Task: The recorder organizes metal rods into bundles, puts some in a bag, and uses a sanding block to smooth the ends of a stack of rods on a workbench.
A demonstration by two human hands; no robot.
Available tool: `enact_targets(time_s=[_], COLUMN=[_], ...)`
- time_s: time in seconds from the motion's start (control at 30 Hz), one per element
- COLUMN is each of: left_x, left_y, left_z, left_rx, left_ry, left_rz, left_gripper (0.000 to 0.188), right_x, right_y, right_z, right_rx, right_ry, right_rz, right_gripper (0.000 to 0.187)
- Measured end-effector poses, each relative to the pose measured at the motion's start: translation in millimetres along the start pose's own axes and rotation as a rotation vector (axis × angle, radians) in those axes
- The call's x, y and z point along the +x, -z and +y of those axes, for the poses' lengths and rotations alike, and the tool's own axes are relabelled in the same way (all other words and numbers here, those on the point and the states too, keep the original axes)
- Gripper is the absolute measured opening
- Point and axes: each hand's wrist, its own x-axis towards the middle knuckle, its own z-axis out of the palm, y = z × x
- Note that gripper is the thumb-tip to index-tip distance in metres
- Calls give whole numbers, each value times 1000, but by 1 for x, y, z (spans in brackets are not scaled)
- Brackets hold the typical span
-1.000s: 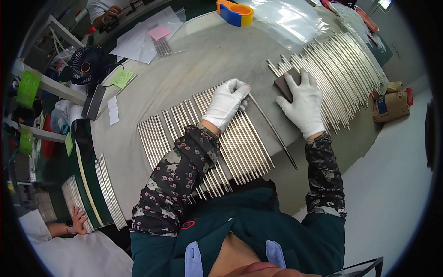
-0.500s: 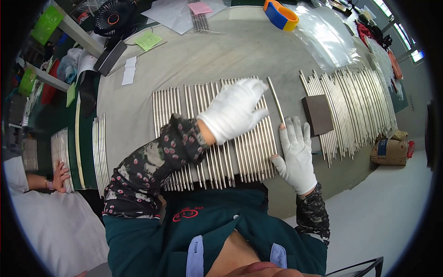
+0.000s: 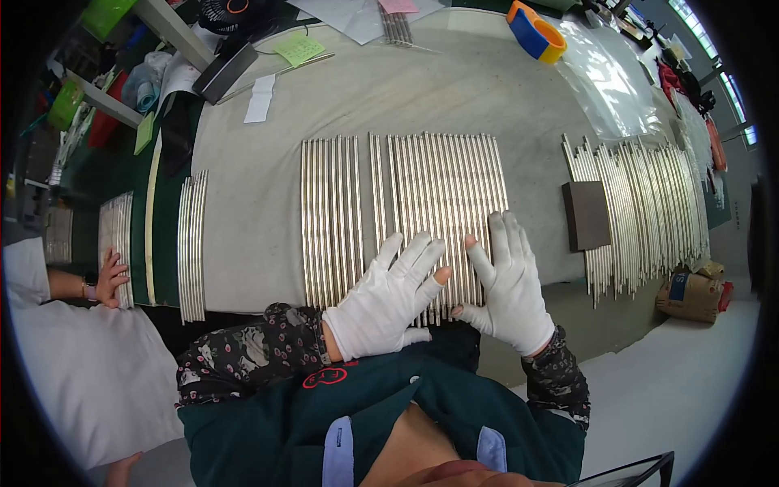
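Thin silvery metal rods [image 3: 446, 178] lie side by side in front of me, their far ends nearly level, with narrow gaps dividing them into a left group, a slim pair and a wider right group. My left hand [image 3: 381, 302], in a white glove with some fingertips bare, lies open with fingers spread over the rods' near part. My right hand [image 3: 513, 288], gloved the same way, is open and flat at the right edge of the wider group, its thumb and forefinger side over the outer rods. The hands hide the near ends of several rods.
At right a dark brown block [image 3: 586, 216] rests against a looser, uneven batch of rods [image 3: 649, 219]. Farther off are a blue-and-orange tape ring [image 3: 536, 32] and clear plastic bags [image 3: 604, 81]. At left, another person's hand [image 3: 112, 280] touches a rod bundle [image 3: 122, 243]; another bundle [image 3: 192, 243] lies nearer.
My left hand has come down from the rods' far ends to their near part. The single rod that lay apart at the right now lies with the group. The view has shifted slightly.
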Motion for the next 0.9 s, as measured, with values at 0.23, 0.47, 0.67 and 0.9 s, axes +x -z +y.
enact_targets(time_s=[0.23, 0.47, 0.67, 0.9], left_x=[11, 9, -27, -56], left_y=[-9, -3, 32, 30], left_z=[2, 7, -20, -69], left_rx=[-34, -16, 25, 220], left_ry=[-36, -42, -32, 163], left_rz=[75, 38, 47, 30], left_gripper=[91, 87, 94, 91], right_x=[-6, -4, -6, -3], right_y=[-3, -1, -2, 0], right_z=[10, 9, 10, 10], right_rx=[-14, 11, -15, -13], right_ry=[-12, -2, 14, 10], right_rz=[36, 46, 17, 16], right_gripper=[87, 85, 84, 86])
